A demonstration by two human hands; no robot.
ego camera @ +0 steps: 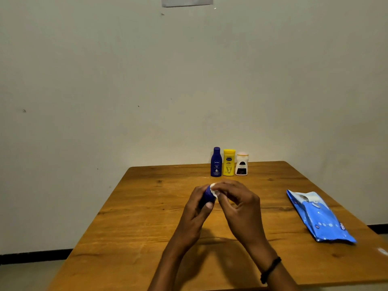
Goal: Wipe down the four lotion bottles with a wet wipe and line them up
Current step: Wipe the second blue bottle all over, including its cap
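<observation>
Head view: the left hand (196, 206) curls round a small blue bottle (207, 195) above the middle of the wooden table (136, 217); the bottle's long axis tilts up and away, its top meeting the right hand (237, 204), which pinches a white wet wipe (214, 189) against it, though the fingers hide most of the contact. Far and slightly right of the hands, a tall blue bottle (216, 162), a yellow bottle (228, 163) and a white bottle (241, 164) stand upright in a close row; probably the left hand will carry the held one there. A blue wipe pack (321, 219) lies at the right.
</observation>
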